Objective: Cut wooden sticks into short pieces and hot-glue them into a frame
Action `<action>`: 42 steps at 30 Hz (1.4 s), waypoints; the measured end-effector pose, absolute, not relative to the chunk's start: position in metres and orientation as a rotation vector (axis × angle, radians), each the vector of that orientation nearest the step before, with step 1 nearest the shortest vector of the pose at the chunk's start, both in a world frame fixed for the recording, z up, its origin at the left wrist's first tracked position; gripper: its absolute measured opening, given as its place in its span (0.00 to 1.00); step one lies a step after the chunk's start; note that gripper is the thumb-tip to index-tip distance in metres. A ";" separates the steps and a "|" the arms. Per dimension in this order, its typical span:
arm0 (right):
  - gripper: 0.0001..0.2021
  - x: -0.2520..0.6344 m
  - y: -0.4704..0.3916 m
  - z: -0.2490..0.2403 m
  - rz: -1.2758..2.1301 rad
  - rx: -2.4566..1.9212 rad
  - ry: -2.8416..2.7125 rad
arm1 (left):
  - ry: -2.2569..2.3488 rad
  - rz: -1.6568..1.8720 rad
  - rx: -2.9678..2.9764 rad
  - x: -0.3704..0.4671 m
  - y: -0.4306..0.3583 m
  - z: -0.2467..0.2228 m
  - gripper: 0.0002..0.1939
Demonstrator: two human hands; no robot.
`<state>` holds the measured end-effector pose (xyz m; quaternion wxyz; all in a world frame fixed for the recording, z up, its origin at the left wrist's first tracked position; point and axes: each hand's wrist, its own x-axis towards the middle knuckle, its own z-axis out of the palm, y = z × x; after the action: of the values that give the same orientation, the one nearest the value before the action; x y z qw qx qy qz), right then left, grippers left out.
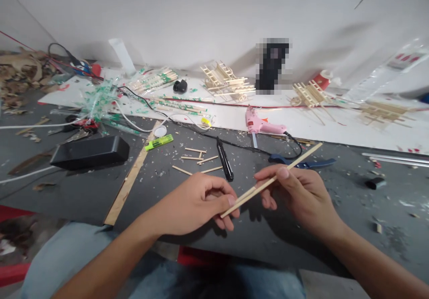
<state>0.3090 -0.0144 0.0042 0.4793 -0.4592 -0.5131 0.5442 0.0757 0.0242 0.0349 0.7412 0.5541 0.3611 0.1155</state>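
Observation:
A long, thin wooden stick (304,154) slants up to the right across both hands. My left hand (204,200) pinches its lower end between thumb and fingers. Alongside it lies a shorter stick piece (247,194), also reaching my left fingertips. Farther up, my right hand (301,194) closes thumb and fingers on the long stick. Beyond my left hand, several short cut sticks (191,158) lie loose on the grey table, beside a black marker (225,160). A dark blue tool (320,163) lies just behind my right hand, partly hidden by it.
A pink glue gun (266,127) rests behind the hands, its cord crossing the table. Stick-built models (228,82) stand along the wall. To the left are a black box (90,152), a wooden strip (129,180), a green-yellow lighter (159,142) and crumpled plastic wrappers (97,98).

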 end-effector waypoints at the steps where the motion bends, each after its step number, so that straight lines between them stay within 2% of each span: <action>1: 0.19 0.310 -0.015 0.005 1.320 -1.116 -1.265 | 0.784 0.236 1.166 0.077 0.021 0.035 0.12; 11: 0.18 0.313 -0.020 0.009 1.333 -1.077 -1.272 | 0.771 0.184 1.044 0.081 0.010 0.034 0.15; 15: 0.09 0.317 -0.021 0.014 1.395 -1.039 -1.322 | 0.804 0.163 1.233 0.075 0.012 0.040 0.13; 18: 0.04 0.320 -0.020 0.018 1.397 -1.045 -1.336 | 0.837 0.187 1.439 0.070 0.011 0.044 0.16; 21: 0.06 0.324 -0.015 0.021 1.407 -1.057 -1.238 | 0.846 0.191 1.500 0.065 0.010 0.047 0.20; 27: 0.09 0.332 -0.009 0.023 1.302 -1.118 -0.989 | 0.913 0.215 1.521 0.055 0.016 0.054 0.18; 30: 0.10 0.332 -0.010 0.020 1.426 -1.085 -1.047 | 0.930 0.218 1.592 0.051 0.019 0.056 0.18; 35: 0.08 0.320 -0.011 0.012 1.602 -1.097 -1.111 | 0.950 0.371 2.099 0.055 0.014 0.047 0.16; 38: 0.09 0.312 -0.011 0.008 1.640 -1.106 -1.038 | 0.920 0.572 2.467 0.060 0.004 0.036 0.13; 42: 0.09 0.308 -0.010 0.008 1.621 -1.057 -0.956 | 0.948 0.759 2.739 0.065 -0.005 0.028 0.13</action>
<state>0.3081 -0.0099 0.0082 0.4721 -0.4318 -0.3904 0.6621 0.0649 -0.0053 0.0280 0.0728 0.9117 0.3156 0.2527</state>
